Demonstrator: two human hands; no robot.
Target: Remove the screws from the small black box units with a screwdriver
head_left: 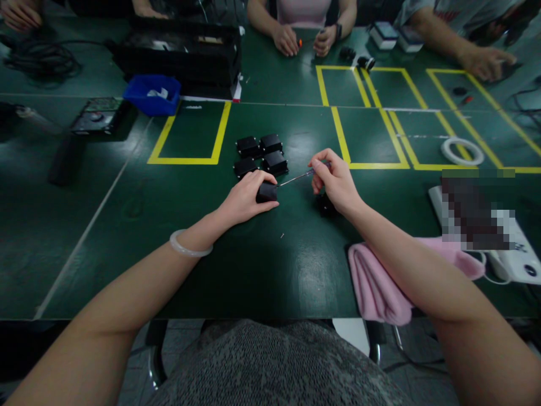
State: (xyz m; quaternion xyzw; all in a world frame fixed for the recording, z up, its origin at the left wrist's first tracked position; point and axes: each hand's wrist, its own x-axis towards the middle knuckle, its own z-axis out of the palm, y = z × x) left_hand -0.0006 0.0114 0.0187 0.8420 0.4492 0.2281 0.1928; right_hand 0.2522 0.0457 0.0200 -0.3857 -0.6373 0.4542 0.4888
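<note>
My left hand (249, 197) is wrapped around a small black box-shaped part (267, 193) on the green table. In my right hand (333, 177) a thin screwdriver (298, 178) is pinched, its shaft pointing left with the tip at the part's right side. Whether the tip touches the part I cannot tell. Just beyond my left hand sit several similar black parts (270, 144) in a cluster. Another black piece (325, 206) lies partly hidden under my right hand. A tiny screw-like bit (282, 235) rests on the table nearer to me.
Behind are a blue bin (153, 95) and a long black case (181, 53). To the right lie a pink cloth (376, 282), a white power strip (524, 248) and a white tape roll (462, 151). Yellow tape outlines (372, 166) mark the table. Other people's hands (287, 42) work across it.
</note>
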